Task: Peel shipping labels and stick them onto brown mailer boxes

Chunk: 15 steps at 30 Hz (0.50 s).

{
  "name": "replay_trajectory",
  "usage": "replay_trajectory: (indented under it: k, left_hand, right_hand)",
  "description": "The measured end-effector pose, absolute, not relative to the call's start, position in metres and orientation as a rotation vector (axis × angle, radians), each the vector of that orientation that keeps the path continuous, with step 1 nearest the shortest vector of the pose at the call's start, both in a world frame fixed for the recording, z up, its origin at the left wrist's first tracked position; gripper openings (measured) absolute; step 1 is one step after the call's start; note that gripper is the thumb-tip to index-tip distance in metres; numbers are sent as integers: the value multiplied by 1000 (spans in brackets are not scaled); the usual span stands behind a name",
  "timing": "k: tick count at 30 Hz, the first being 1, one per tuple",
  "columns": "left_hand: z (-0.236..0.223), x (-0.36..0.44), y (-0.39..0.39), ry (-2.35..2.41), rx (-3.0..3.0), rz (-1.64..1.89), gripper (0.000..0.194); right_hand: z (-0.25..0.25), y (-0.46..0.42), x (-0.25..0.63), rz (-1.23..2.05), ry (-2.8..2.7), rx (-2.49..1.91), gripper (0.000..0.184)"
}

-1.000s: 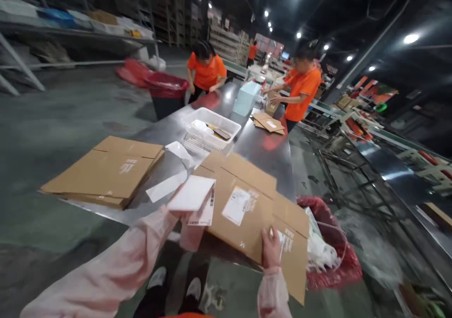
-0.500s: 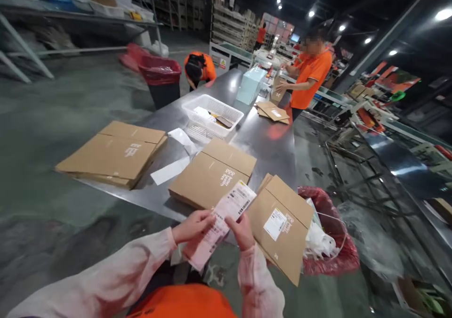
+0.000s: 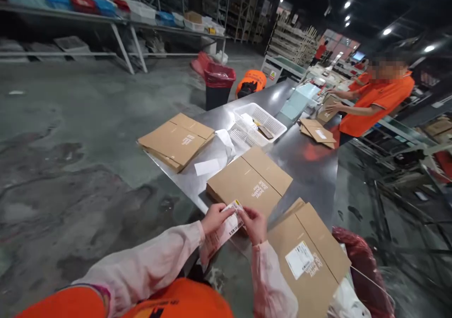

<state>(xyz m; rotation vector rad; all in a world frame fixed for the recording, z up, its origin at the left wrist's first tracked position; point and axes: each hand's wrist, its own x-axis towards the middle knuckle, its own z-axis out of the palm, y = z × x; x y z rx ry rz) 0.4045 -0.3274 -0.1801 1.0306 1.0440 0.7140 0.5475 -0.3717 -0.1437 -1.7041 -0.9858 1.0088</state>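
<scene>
Between my two hands is a strip of printed shipping labels (image 3: 226, 227), its lower end hanging toward my lap. My left hand (image 3: 216, 218) pinches its upper left side, and my right hand (image 3: 254, 223) pinches the top corner at the right. Just beyond the hands lies a stack of flat cardboard boxes (image 3: 247, 181) with white print. To the right, another stack of flat boxes (image 3: 310, 247) has a white label (image 3: 299, 260) stuck on its top box. A third flat stack (image 3: 176, 141) rests at the table's left edge.
A white plastic basket (image 3: 259, 120) with a phone-like dark object stands on the metal table (image 3: 307, 167), near white backing paper (image 3: 208, 166). A red-lined bin (image 3: 367, 266) is at the right. A co-worker (image 3: 374, 101) holds a box across the table; another person (image 3: 252, 81) bends down.
My view has turned left, so the table appears further right. My hands have moved closer together at the top end of the label strip, the right one now gripping its upper corner.
</scene>
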Motion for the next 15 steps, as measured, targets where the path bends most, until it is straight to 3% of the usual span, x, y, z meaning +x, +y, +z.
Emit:
replay_trajectory:
  k: [6,10,15]
  left_hand:
    - [-210,412,-308,1059,961,706,48]
    - [-236,386,-317,1129,904,639,49]
    - [-239,319,-357,1104,867,468,44]
  right_hand:
    - [-175,-301,588,535,-1076,-1950,34]
    - [-185,-247,625,397,-1087,-2074,32]
    - [-192,-224,621,192,-1264,-2414,86]
